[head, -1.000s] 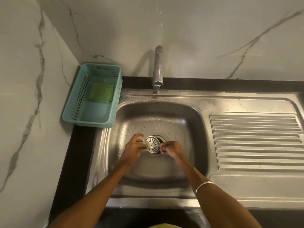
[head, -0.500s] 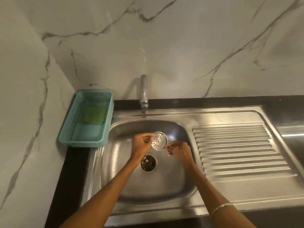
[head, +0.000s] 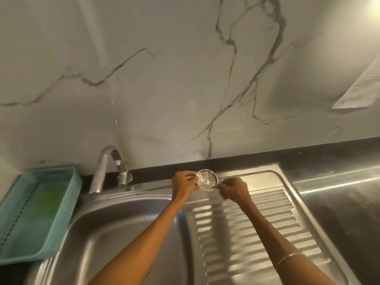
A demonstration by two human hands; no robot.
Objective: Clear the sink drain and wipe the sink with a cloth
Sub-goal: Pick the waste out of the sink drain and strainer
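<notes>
Drain strainer, a round metal disc with slots like rays and a small hole in the middle, is held up in the air between both hands, above the back edge of the steel sink. Its flat face is turned toward the camera. The left hand pinches the left rim of the disc with its fingertips, the other fingers curled. The right hand pinches the lower right rim in the same way, thumb and forefinger closed on the edge. So both hands are grasping the strainer, one on each side, and it touches nothing else.

Below the left forearm is the sink bowl, with shiny and blurred walls; the drain opening itself is not visible in this view. Under the right hand and right forearm lies the ribbed draining board, which is one piece with the sink. A thin metal bangle sits on the right wrist.

To the left of the left hand, well apart from it, stands the curved tap, its spout bending down toward the bowl. Farther left again is a teal plastic basket with holes in its walls; inside it a green thing is seen, but it is too blurred to say what it is. Behind the hands rises the wall of pale marble with dark veins, and a black strip runs along its foot. To the right of the right hand the steel surface goes on, flat and reflecting light.
</notes>
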